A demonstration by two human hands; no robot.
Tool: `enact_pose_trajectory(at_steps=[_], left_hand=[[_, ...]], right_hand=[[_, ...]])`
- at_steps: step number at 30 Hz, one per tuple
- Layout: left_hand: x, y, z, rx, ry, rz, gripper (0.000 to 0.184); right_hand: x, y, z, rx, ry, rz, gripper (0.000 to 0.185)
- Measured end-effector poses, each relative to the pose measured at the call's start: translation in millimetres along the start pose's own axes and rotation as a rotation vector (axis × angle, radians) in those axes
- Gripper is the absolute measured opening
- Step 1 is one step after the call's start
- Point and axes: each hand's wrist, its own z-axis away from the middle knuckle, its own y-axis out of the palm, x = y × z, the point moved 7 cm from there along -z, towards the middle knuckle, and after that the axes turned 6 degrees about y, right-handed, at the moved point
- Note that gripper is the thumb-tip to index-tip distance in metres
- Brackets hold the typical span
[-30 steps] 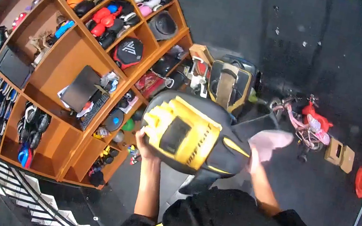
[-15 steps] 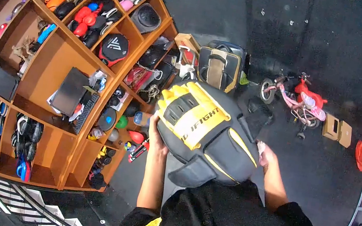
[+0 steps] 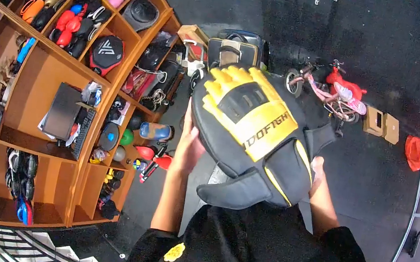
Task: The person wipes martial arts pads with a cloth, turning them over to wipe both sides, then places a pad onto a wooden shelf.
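A black and yellow focus mitt (image 3: 270, 135) is held up in front of my chest, its yellow glove-shaped back facing up. Dark lettering runs across the yellow band. A loose black wrist flap (image 3: 233, 190) sticks out at the lower left, and another black flap shows on the right. My left hand (image 3: 191, 147) grips the mitt's left edge, its fingertips partly hidden behind it. At the right edge, near the cuff, my right hand (image 3: 318, 170) is closed on the mitt, with most fingers out of sight underneath. Whether a second mitt lies below, I cannot tell.
A wooden shelf unit (image 3: 81, 176) full of gloves and pads fills the left side. Beyond the mitt stand a suitcase (image 3: 232, 51) and a pink bicycle (image 3: 332, 98). Open cardboard boxes (image 3: 381, 125) and a red bag (image 3: 414, 153) lie on the dark floor at right.
The mitt has turned and tilted in my hands, so its yellow back and lettering face me more fully. Both hands keep hold of it. The view has shifted slightly, moving the surroundings left and up.
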Motion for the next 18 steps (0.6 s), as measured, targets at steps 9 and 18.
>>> enact_pose_trajectory(at_steps=[9, 18], left_hand=[[116.0, 44.1, 53.6, 0.348, -0.192, -0.893, 0.095], [74.6, 87.6, -102.5, -0.229, 0.464, 0.028, 0.055]], right_hand=[[59.1, -20.5, -22.7, 0.213, -0.145, -0.053, 0.074], [97.0, -47.3, -72.4, -0.168, -0.016, 0.243, 0.03]])
